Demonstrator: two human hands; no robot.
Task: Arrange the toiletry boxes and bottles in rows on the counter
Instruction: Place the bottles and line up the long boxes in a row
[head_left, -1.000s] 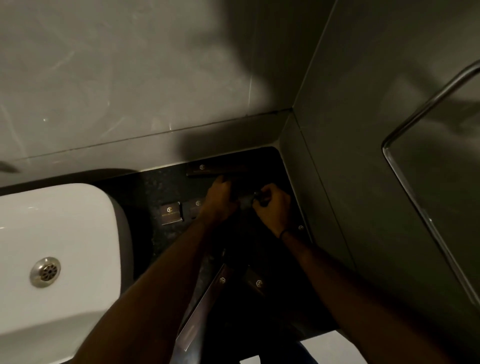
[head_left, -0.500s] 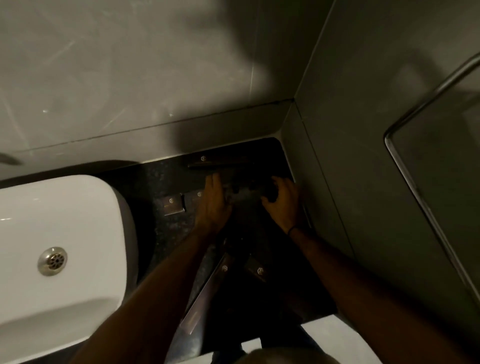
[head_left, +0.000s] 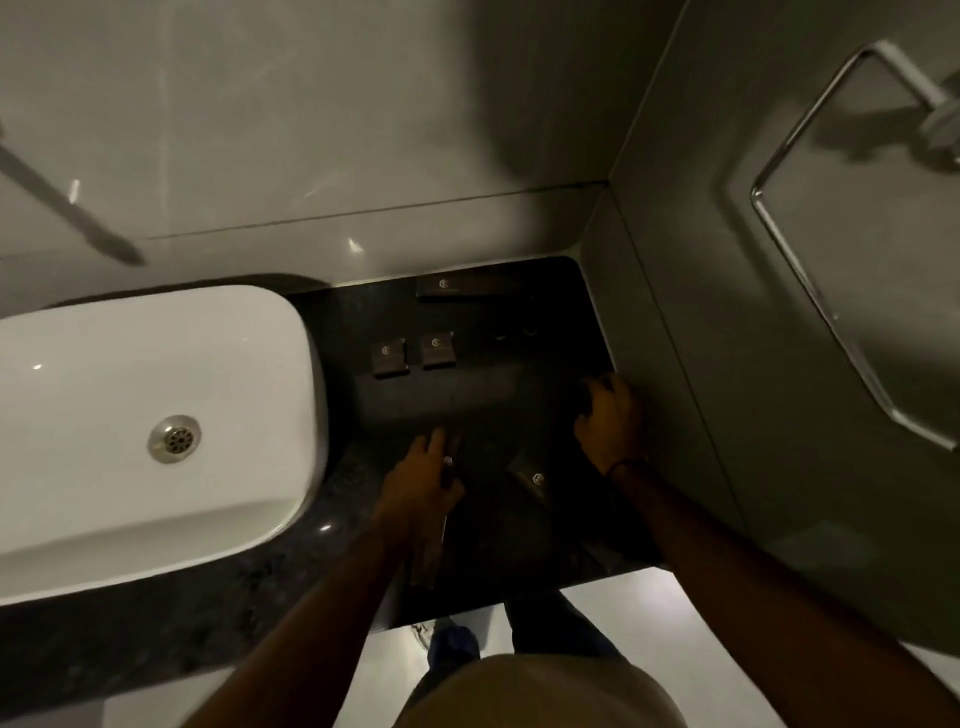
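Progress looks partial. Landmark is the white sink (head_left: 156, 415), sitting on the dark tabletop (head_left: 337, 467). Well to the right of the sink, against the back wall, a long flat box (head_left: 467, 287) lies squared to the wall. In front of it, just right of the sink's far corner, two small square boxes (head_left: 388, 355) (head_left: 437, 349) sit side by side, close but apart, so a short row reads as done. Right of that pair, two faint round caps (head_left: 514, 332) may be bottles standing; too dark to be sure.

Still loose: a long box (head_left: 448, 470) lying at a skew right of the sink's near edge, and another skewed box (head_left: 535, 480) further right of it, near the tabletop's front.

Left hand (head_left: 423, 491) rests over the long skewed box, fingers (head_left: 434, 444) extended and fairly flat on it; whether it grips cannot be told. Right hand (head_left: 610, 421) is far right of the sink by the side wall, fingers curled around something dark, likely a bottle (head_left: 587, 397); it appears held, but shadow hides detail.

Judgement: back and middle rows are set; the two skewed front boxes and the item in the right hand are left to line up.
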